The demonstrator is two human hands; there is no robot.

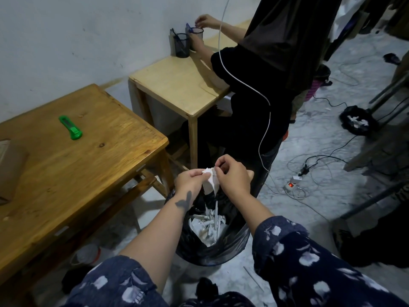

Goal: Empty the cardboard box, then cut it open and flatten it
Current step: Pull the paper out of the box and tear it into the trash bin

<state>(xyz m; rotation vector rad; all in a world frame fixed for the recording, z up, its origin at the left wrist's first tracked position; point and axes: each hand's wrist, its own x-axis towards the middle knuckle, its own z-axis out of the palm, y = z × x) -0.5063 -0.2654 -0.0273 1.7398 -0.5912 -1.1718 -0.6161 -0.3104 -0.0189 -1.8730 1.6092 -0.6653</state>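
Over a black-lined waste bin [230, 244] on the floor, my left hand [190, 180] and my right hand [232, 176] both pinch a crumpled piece of white paper [210, 181]. The bin holds several white paper scraps. The brown cardboard box [11, 165] lies at the left edge of the wooden table [73, 173], partly cut off by the frame. A green utility knife [70, 127] lies on the same table, farther back, well away from both hands.
A second person in black stands at a lighter wooden table [177, 85] with two mesh pen holders [182, 44]. A white cable hangs down beside them. Cords and a power strip [292, 183] lie on the floor at right, near another black bag [356, 120].
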